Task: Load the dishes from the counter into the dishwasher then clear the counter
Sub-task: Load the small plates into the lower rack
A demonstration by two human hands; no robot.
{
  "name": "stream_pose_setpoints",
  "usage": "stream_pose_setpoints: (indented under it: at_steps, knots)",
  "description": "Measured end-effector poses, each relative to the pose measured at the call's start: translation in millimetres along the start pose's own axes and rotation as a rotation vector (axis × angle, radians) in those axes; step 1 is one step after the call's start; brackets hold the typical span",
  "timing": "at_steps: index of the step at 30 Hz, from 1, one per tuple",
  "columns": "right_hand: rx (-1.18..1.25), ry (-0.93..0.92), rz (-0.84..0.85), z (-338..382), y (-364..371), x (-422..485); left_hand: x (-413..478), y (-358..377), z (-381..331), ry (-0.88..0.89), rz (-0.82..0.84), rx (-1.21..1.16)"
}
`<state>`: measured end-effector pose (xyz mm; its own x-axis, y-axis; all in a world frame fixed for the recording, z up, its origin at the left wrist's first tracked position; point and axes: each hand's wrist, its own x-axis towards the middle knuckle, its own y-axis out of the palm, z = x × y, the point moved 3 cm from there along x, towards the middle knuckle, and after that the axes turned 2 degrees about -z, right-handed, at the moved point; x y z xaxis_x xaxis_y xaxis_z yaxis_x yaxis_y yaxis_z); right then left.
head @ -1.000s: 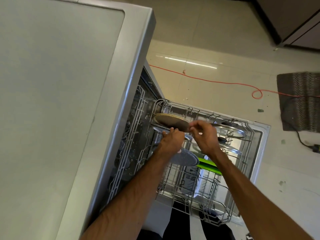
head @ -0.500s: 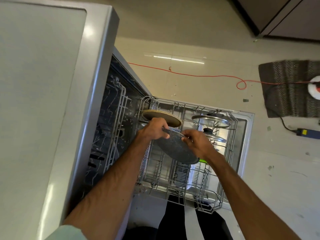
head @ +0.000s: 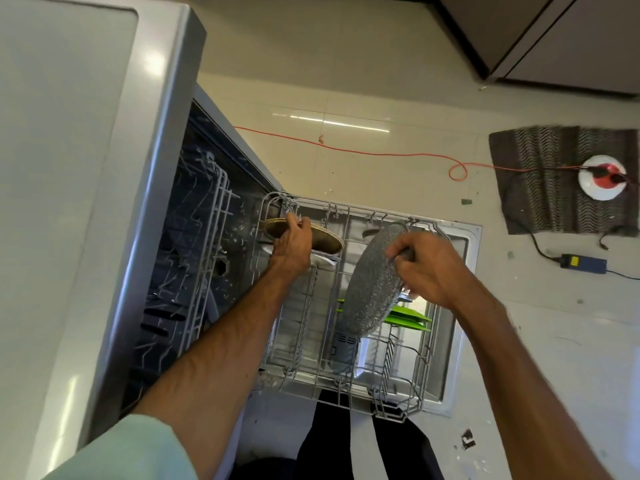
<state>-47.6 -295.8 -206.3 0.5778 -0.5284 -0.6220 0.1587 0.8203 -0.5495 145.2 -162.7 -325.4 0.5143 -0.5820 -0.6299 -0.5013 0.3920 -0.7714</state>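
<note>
The dishwasher stands open with its lower rack (head: 346,389) pulled out over the door. My right hand (head: 426,268) grips the edge of a grey speckled plate (head: 372,282), held tilted on edge above the rack's right half. My left hand (head: 292,244) holds a brown round plate (head: 325,239) that lies across the rack's far left corner, with a white dish partly hidden under it. Green plates (head: 407,318) stand in the rack beneath the grey plate.
The grey counter top (head: 69,168) fills the left side. The upper rack (head: 204,271) sits inside the dark tub. On the floor lie an orange cable (head: 381,154), a dark mat (head: 561,178) with a red and white disc (head: 604,181), and a blue adapter (head: 583,263).
My right hand has taken the grey speckled plate alone and carried it right, turning it on edge. My left hand left it and moved to the brown plate at the rack's far left.
</note>
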Motion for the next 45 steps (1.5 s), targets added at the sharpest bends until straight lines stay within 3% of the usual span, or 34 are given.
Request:
stream_pose_setpoints:
  at_steps: [6,10,12,17,24,39,45]
  knots:
    - [0.07,-0.059,-0.171,28.5,-8.0,-9.5,-8.1,7.4,5.1,0.03,-0.121,0.153]
    - [0.042,-0.099,-0.089,41.5,-2.1,-3.1,-20.4,26.2,19.2,0.086,-0.155,0.201]
    - [-0.022,-0.159,-0.072,47.8,5.0,5.6,-25.0,30.7,21.6,0.091,-0.172,0.188]
    - [-0.104,-0.265,-0.243,58.0,21.7,33.2,-27.3,32.2,21.5,0.089,-0.191,0.128]
    - [-0.069,-0.211,-0.402,62.7,20.1,74.0,-46.0,36.9,23.3,0.076,-0.213,0.019]
    - [-0.21,-0.105,-0.221,53.9,74.1,117.6,-47.6,45.9,14.6,0.05,-0.174,0.018]
    - [-0.224,-0.137,-0.263,55.9,68.2,112.2,-47.1,45.1,13.4,0.046,-0.146,0.004]
